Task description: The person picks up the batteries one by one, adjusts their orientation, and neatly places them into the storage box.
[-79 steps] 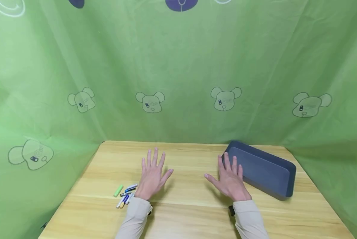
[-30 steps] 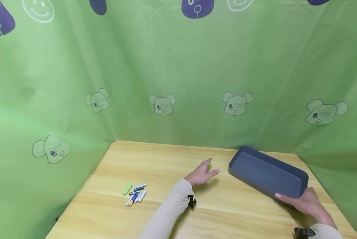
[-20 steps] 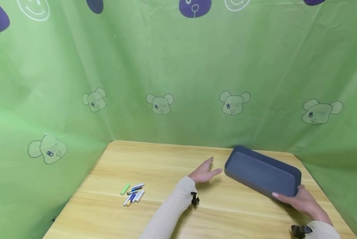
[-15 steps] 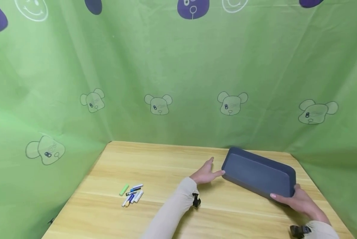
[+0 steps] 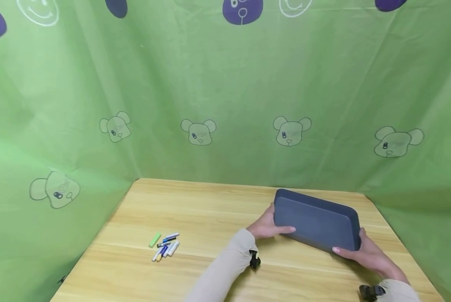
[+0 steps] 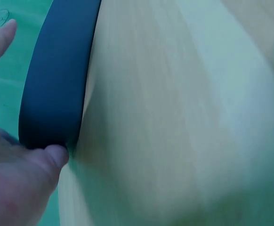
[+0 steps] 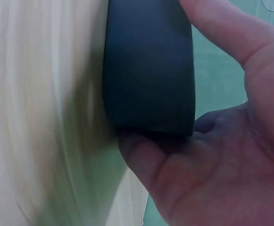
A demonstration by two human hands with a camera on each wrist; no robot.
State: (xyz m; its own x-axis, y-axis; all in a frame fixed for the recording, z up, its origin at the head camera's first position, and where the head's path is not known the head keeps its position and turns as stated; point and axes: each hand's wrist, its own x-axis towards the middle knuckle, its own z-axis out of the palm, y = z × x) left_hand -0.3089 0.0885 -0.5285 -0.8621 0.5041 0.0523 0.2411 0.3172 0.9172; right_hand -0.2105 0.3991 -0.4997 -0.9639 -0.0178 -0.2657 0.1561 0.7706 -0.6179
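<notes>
Grey open-topped tray, ends held, left grip, right grip

A dark blue-grey, matte, shallow rectangular tray with rounded corners is slanting over the right part of the pale wood-grain table, its left end lying farther back. Its open side is facing upward. The left hand and right hand are gripping its ends; whether its base is touching the wood is not showing.

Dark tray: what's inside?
No loose items show in the dark tray; the thumb of the left hand overlaps its left end. The near wall's inner face is hidden.
</notes>
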